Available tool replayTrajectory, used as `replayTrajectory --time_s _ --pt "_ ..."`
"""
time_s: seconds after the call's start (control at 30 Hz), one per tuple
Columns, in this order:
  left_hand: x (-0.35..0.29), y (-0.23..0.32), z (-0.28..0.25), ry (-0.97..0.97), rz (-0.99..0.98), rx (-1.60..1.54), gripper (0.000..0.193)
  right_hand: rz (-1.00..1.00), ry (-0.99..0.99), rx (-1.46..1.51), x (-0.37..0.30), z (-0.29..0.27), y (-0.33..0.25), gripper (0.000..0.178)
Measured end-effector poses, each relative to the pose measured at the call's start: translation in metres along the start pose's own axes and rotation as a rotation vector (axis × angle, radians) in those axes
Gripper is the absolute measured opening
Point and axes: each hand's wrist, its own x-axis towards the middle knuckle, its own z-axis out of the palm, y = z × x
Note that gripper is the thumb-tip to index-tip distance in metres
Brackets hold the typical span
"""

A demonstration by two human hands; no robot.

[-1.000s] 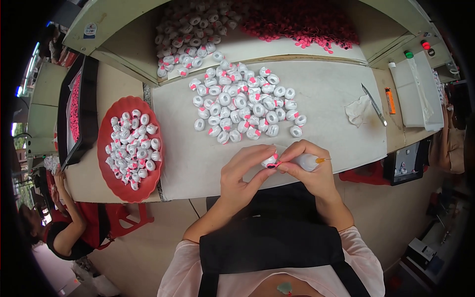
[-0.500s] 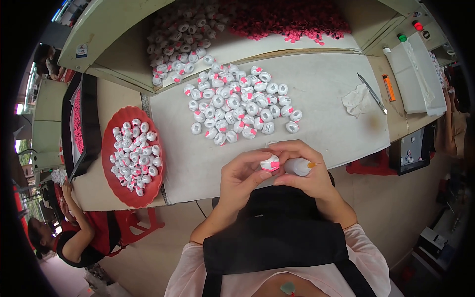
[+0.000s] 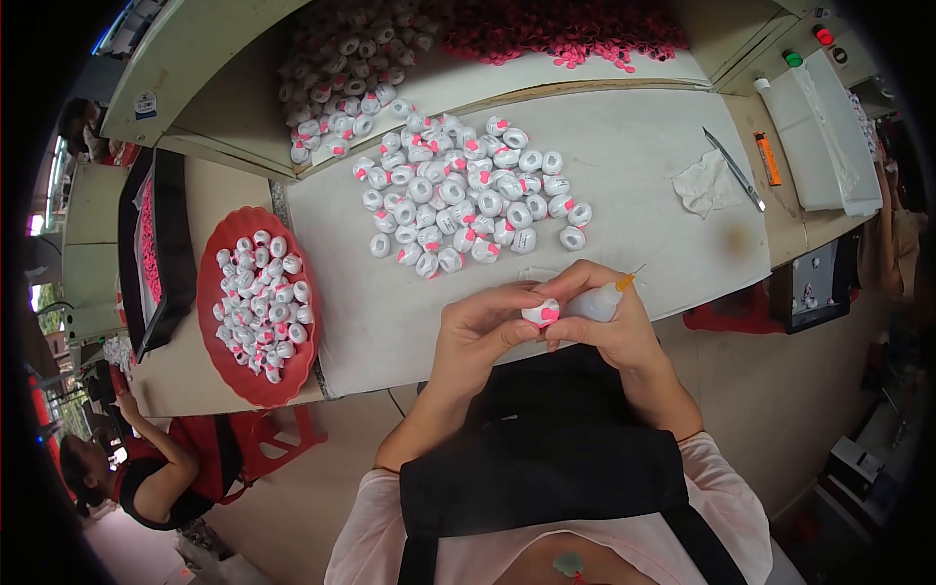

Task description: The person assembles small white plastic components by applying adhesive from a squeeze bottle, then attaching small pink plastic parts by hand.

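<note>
Close to my body, above the table's front edge, my left hand [image 3: 471,336] pinches a small white toy head [image 3: 541,312] with a pink bow between thumb and fingers. My right hand [image 3: 621,336] is closed around a translucent squeeze bottle [image 3: 596,304]. The bottle's orange needle tip [image 3: 625,282] points up and to the right, away from the toy head. Fingers of both hands meet around the toy head and cover part of it. Beyond my hands lies a loose heap of similar white toy heads [image 3: 458,200], many with pink bows.
A red scalloped tray [image 3: 216,336] at the left holds more heads. Pink pieces [image 3: 565,39] fill the shelf behind. To the right are tweezers [image 3: 733,168], a crumpled tissue [image 3: 704,187], an orange tube [image 3: 767,159] and a white bin [image 3: 814,136]. A co-worker [image 3: 146,468] sits at left.
The bottle in my right hand has swung so its needle tip points more upward. The toy head has turned slightly in my fingers. The view has shifted a little.
</note>
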Motion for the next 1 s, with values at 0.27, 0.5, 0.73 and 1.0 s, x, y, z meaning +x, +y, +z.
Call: replayTrajectory --time_s 0.27,0.5,0.73,1.0 --pt "0.0 -0.003 0.008 0.056 0.038 0.092 0.024 -0.05 0.051 -0.042 0.0 0.003 -0.001 0.024" --pt "-0.002 -0.008 0.012 0.11 0.164 0.194 0.025 -0.062 0.082 -0.013 -0.003 0.006 0.006 0.022" --pt "-0.005 -0.007 0.009 -0.038 0.17 0.078 0.024 -0.032 -0.065 0.018 -0.01 0.0 -0.001 0.023" --pt "-0.016 0.011 0.002 0.114 0.114 0.304 0.018 0.067 -0.015 -0.015 -0.006 0.006 0.009 0.031"
